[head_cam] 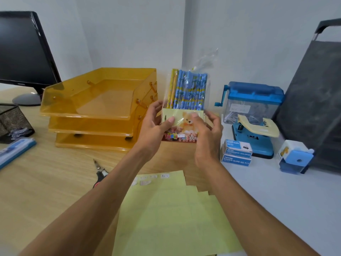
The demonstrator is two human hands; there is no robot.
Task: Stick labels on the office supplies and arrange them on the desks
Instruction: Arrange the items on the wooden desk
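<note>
Evidently the left hand (155, 130) and right hand (207, 139) grip the cellophane-wrapped blue pencil pack (188, 89) upright, thumbs in front, probably pressing its white label (181, 135).

Three orange translucent plastic trays (96, 108) are showing | two blue cardboard binder-clip boxes (238, 146) | one clear-wrapped pencil pack (188, 93)

The pencil pack (186, 100) is between the stacked trays (96, 108) at left and the hole punch (258, 130) at right. The clip boxes (237, 152) lie before the punch. Nearest on the tabletop (46, 191) lie the paper sheets (171, 215), with the scissors (100, 172) to their left.
</note>
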